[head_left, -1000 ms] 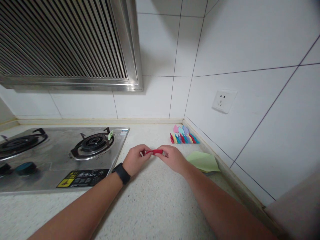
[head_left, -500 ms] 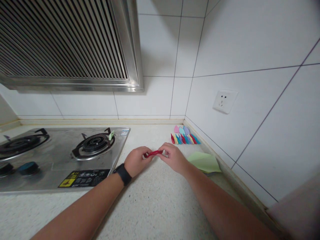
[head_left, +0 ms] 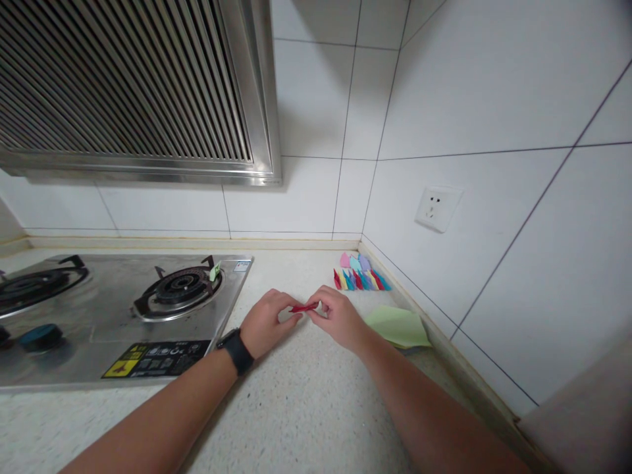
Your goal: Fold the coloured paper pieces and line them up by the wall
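Observation:
A small red folded paper (head_left: 304, 307) is stretched between my two hands, just above the speckled counter (head_left: 306, 395). My left hand (head_left: 270, 322), with a black watch on its wrist, pinches the paper's left end between thumb and fingers. At the other end, my right hand (head_left: 338, 318) grips it the same way. The fingertips partly cover the paper, so its full shape is hidden. Beyond my right hand stands a row of colourful folded paper pieces (head_left: 360, 280), with several pastel ones (head_left: 355, 261) behind it.
Light green paper sheets (head_left: 397, 326) lie by the right wall, beside my right forearm. To the left is a steel gas stove (head_left: 113, 329) with a small green paper piece (head_left: 214, 271) on its right burner. A range hood (head_left: 143, 85) hangs above; a socket (head_left: 439, 209) is on the wall.
The fingers have shifted along the red paper and the hands are slightly closer together. The whole view has moved a little, with the stove sliding left.

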A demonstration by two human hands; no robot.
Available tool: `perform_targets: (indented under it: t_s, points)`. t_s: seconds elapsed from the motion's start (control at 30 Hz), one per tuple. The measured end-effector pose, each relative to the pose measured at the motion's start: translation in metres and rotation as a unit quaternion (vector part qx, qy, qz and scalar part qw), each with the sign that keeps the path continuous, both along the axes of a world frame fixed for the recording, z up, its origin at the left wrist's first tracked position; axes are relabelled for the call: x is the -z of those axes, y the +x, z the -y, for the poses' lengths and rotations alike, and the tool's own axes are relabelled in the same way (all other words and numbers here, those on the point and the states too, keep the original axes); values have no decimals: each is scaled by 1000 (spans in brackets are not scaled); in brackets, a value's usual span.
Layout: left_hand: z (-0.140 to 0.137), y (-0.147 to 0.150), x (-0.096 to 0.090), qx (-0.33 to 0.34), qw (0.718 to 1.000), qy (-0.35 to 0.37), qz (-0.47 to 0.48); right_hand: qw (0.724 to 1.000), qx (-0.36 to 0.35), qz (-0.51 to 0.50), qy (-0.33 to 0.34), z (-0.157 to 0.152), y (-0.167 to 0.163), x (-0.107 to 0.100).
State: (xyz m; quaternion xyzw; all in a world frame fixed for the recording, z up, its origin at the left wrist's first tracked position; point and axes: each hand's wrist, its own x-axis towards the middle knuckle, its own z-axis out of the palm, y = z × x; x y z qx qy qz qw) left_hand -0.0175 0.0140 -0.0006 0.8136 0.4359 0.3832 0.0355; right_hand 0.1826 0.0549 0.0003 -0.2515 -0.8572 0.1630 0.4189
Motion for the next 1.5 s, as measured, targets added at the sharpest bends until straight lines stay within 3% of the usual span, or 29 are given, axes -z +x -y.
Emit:
perform_targets:
  t_s: [0.4,0.7,0.9,1.13,1.33,1.5]
  points:
    - [4,-2,-7,35,997,73,-17,1000,3,4,6,1,1,-2]
    - [3,-4,-7,3,997,65,-35,1000,15,-19,2,2,1,-1]
    - [3,-2,-6,4,998,60,-19,997,48,-43,-41,2,0,1]
    - [3,-2,-5,38,998,59,-11,995,38,-55,-74,3,0,1]
    - [5,-1,-7,21,997,74,-1,994,13,-69,-79,7,-1,-2]
    - [6,0,-9,66,996,62,-1,995,11,-57,-76,12,0,-5]
